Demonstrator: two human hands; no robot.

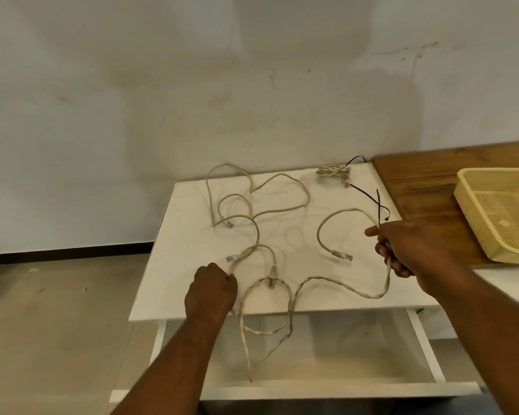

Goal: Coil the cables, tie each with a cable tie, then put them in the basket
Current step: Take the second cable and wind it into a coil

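Cables sprawl all over the white desk (pixel 282 298), beige network leads with clear plug ends, looping and crossing one another. The right hand (pixel 414 247) is clenched around one beige cable (pixel 342 284) near the desk's right edge, and it grips a black cable tie (pixel 378 206) too, the tie poking up out of the fist. From that fist one end of the cable arcs up and round to a plug (pixel 340 254) lying on the desk, while the other part trails down and left along the front edge.

The left hand (pixel 212 290) is closed at the front left of the desk, pinching a strand of another cable (pixel 253 250) right by its plug; long loops (pixel 265 332) hang off the front edge below, over the open lower shelf.

A further loose cable (pixel 279 187) wanders across the back left of the desk. At the back right sits one coiled bundle (pixel 333 170), already bound, with a thin black tie (pixel 355 159) sticking out from it. Another black tie (pixel 369 195) lies just in front of the bundle.

The yellow plastic basket (pixel 474 187) rests on the wooden surface (pixel 423 181) to the right, well apart from both hands, tilted toward us.
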